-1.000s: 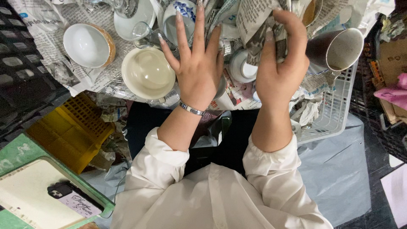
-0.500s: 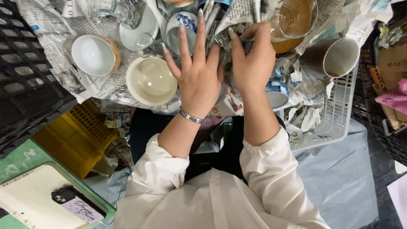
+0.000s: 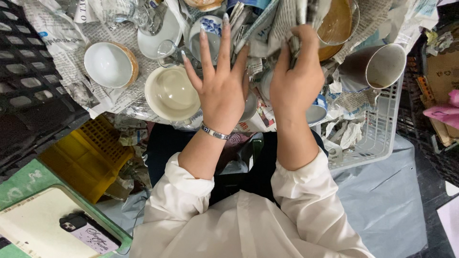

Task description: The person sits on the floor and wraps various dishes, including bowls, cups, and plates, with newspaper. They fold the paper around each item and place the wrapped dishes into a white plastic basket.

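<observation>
Crumpled newsprint (image 3: 291,19) pinched in right hand (image 3: 296,81); left hand (image 3: 222,91) spread flat, fingers splayed; two glossy round bowls: cream bowl (image 3: 172,93), white bowl (image 3: 109,64).

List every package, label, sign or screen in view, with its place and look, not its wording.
Newspaper sheets: under and around the crockery at top, crumpled, grey print on white.
Cardboard box: right edge, brown, partly cut off.
Phone: lower left on a cream tray, back up, pale case with dark camera block.
</observation>
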